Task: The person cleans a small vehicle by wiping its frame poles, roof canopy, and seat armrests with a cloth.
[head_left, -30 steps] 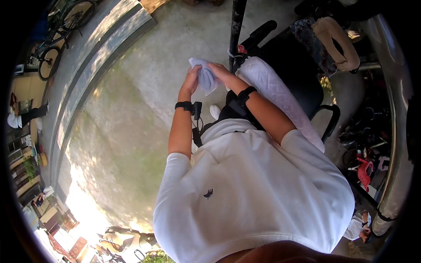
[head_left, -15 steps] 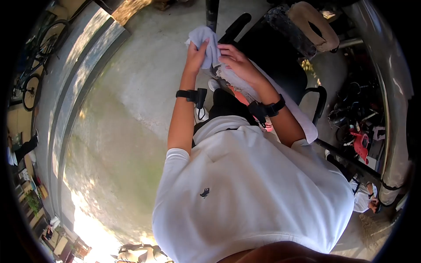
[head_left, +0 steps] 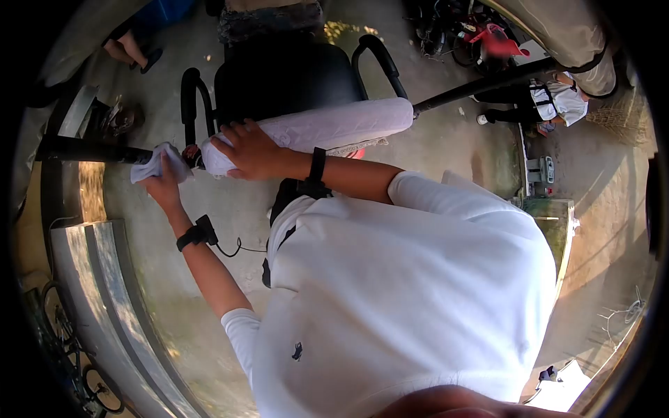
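My left hand [head_left: 165, 189] is closed on a white cloth [head_left: 162, 166] that is pressed around a black bar [head_left: 104, 150]. My right hand [head_left: 252, 151] lies over the left end of a pale, long padded cushion [head_left: 341, 125], its fingers spread and apart. The black bar runs past the cushion on both sides. Just behind the cushion is a black seat [head_left: 286, 78] with a curved black armrest [head_left: 376, 56] on its right and another armrest [head_left: 194, 104] on its left.
Stone steps [head_left: 111, 279] run along the lower left, by a bicycle [head_left: 97, 383]. Another person [head_left: 550, 101] stands at the right. A person's legs [head_left: 131, 50] show at the upper left. A red plastic item [head_left: 495, 40] lies among clutter at the upper right.
The view has turned, so the bar and cushion now lie across it. My left hand and the cloth have moved apart from my right hand, which now rests on the cushion's end.
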Tool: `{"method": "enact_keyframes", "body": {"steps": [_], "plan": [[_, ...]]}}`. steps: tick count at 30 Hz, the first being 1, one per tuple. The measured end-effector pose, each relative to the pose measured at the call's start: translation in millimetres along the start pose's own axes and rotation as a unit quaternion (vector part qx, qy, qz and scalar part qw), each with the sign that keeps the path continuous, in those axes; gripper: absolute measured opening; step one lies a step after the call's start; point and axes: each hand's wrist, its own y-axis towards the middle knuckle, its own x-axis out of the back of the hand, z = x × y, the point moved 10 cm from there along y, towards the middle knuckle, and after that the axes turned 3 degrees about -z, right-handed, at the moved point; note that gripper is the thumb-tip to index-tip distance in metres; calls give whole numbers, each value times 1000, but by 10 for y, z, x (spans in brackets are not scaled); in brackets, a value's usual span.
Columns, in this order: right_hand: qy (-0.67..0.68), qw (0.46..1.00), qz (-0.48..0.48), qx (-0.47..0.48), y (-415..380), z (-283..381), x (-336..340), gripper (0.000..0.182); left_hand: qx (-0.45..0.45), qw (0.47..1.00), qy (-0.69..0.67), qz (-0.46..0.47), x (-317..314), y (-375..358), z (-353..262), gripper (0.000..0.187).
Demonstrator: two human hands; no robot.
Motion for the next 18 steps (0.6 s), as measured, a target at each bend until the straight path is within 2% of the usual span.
{"method": "enact_keyframes", "body": {"steps": [1,3,5,6,7,8,9,11,13,14,15,16,17,18], "plan": [[30,1000,-6,7,-19,25,24,80,-9,999,34,7,-2,-1,12,70],[92,995,-26,35,-60,9,111,79,-38,997,1,60,-119,78,223,69],[166,984,-35,49,-167,-11,159,70,-36,997,66,5,-66,131,439,60],[189,978,-51,72,-262,-3,267,63,-22,997,55,57,-103,157,393,50],[203,974,-38,95,-358,15,304,56,-20,997,47,49,-82,201,444,45],[252,962,-34,95,-496,-12,346,53,-14,993,-67,96,-215,322,887,44],[244,965,-29,89,-672,-94,392,53,44,996,50,56,-96,132,502,42],[351,933,36,66,-988,-217,397,50,105,980,167,13,148,-144,-9,40],[333,940,55,51,-1408,-454,604,51,85,993,55,-57,166,-271,-73,38],[378,923,70,5,-1619,-645,663,56,131,988,48,-70,175,-528,-612,40],[420,903,83,-41,-1819,-828,701,62,131,988,40,-70,80,-706,-918,40],[414,905,84,-43,-1997,-911,814,62,99,992,-46,-68,-27,-860,-1214,41],[440,892,32,-96,-2185,-1088,970,70,70,987,-128,-63,-109,-1069,-1512,42],[462,874,-16,-151,-2374,-1248,1114,79,132,982,-130,-21,-261,-1381,-1895,43]]}}
